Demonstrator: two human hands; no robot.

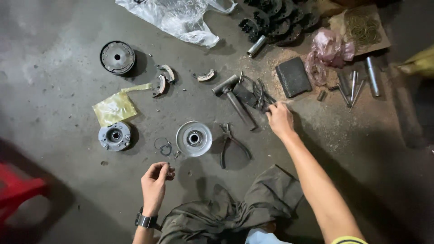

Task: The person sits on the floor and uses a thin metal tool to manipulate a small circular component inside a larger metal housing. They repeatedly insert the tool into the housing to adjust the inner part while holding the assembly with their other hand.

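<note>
A: Right hand [280,119] first?
B: Stretched out over the grey floor [54,90], fingers [271,110] bent and pinched on a bundle of thin dark metal strips [257,96]. Strips fanned up and away from the fingertips, overlapping the hammer [235,100].

A: Pinched tight, or only touching?
B: Closed on the strip ends, thumb side hidden, so cannot tell how firm.

A: And beside those fingers?
B: Hammer just to the inner side, head away, handle slanting back toward the knuckles. Dark rectangular block [293,77] beyond the fingertips on sawdust. Further out past it, pink plastic bag [326,52], several steel rods [357,83], a pile of black toothed parts [275,20].

A: Left hand [154,184]?
B: Palm half up, fingers [163,171] curled loosely in toward the thumb. Something small perhaps between the tips; too small to tell. Black watch [144,221] at the wrist.

A: Ahead of those fingertips?
B: Wire rings [162,146] closest, lying flat. Shiny round pulley disc [194,138] just past and to the outer side, pliers [229,144] beside that, between the two hands. Grey hub [115,136] to the other side, yellow bag [115,107] touching its far edge.

A: Furthest off?
B: Dark round drum [117,57], curved brake shoes [163,79], clear plastic bag [181,16]. Red stool [16,192] well behind the wrist.
</note>
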